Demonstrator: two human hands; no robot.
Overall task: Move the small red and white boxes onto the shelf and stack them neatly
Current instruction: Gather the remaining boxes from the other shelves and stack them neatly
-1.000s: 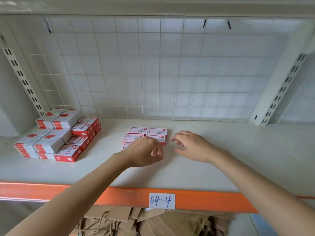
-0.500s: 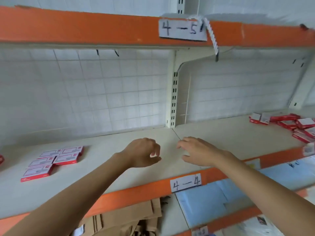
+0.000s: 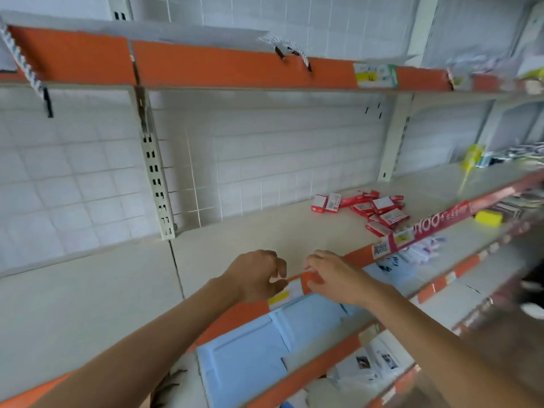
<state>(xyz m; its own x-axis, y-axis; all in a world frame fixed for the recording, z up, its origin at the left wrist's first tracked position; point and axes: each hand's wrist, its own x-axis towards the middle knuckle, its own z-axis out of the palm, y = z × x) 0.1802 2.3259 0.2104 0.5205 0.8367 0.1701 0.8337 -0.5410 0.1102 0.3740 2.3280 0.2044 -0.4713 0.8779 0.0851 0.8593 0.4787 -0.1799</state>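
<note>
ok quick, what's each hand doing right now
left hand: open, fingers loosely curled, holding nothing
right hand: open, holding nothing

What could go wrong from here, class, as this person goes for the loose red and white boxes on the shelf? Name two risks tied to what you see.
1. The pile of red and white boxes lies jumbled, some tilted on others; grabbing several at once could spill them.
2. The nearest boxes sit close to the shelf's front edge, so a nudge from the right hand might push one off. The left hand holds nothing.
</note>
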